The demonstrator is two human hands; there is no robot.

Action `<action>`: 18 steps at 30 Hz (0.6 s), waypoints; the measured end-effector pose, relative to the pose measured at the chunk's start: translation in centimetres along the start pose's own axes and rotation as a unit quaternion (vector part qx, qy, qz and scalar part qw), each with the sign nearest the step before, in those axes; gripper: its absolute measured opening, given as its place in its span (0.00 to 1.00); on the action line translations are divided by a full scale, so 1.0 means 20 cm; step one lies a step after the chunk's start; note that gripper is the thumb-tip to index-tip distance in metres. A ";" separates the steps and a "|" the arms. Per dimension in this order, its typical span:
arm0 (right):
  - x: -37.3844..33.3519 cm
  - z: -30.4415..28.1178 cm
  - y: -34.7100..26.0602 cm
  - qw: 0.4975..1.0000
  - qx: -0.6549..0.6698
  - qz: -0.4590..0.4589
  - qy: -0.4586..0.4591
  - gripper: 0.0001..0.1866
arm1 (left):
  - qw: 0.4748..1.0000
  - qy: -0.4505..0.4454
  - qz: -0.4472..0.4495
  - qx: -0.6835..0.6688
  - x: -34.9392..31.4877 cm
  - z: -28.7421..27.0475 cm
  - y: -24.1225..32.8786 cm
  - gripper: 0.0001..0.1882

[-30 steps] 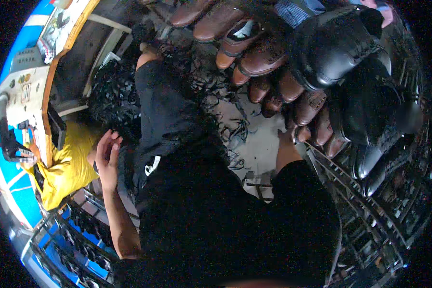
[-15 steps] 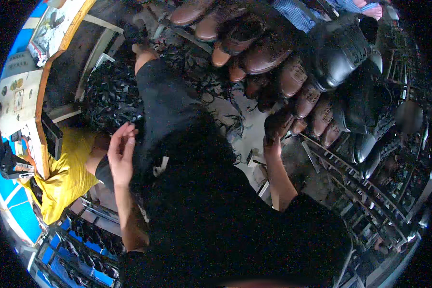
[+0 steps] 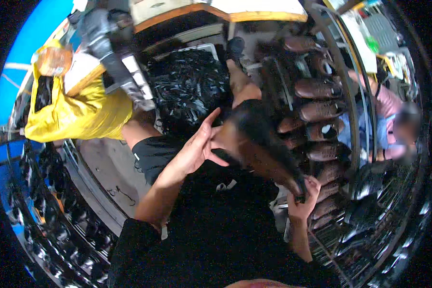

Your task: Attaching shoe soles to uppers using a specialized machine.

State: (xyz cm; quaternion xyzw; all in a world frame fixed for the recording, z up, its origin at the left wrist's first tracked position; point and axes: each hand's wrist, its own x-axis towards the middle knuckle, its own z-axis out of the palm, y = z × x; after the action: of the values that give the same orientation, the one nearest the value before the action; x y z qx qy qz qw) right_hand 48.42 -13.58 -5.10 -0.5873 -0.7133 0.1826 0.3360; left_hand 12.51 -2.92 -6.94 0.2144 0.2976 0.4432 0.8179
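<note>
A brown leather shoe (image 3: 271,156), smeared by motion, hangs over my lap with its toe pointing to the upper left. At its other end my right hand (image 3: 306,198) is closed around the dark opening. My left hand (image 3: 201,146) is open, with fingers and thumb spread right at the toe. Whether the palm touches the leather I cannot tell.
Rows of brown shoes (image 3: 319,111) stand on a rack to my right, with a person in pink (image 3: 391,96) beyond it. A crate of black scraps (image 3: 189,84) sits ahead, near a yellow sack (image 3: 89,115). More racks hold black shoes (image 3: 43,192) at left.
My right hand has brought the brown shoe from beside the rack to over my lap. My left hand has moved to its toe and spread its fingers. The view has swung right.
</note>
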 end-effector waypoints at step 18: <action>0.89 0.53 0.09 0.813 0.517 0.267 -0.021 0.38 | 0.916 0.118 0.344 0.173 -0.18 -0.05 0.33 0.47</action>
State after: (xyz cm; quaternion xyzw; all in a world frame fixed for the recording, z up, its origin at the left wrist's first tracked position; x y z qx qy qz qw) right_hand 40.85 5.41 -8.97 -0.4904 -0.3364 0.6192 0.5129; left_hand 6.38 -2.48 -2.48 0.3877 0.3718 0.6607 0.5244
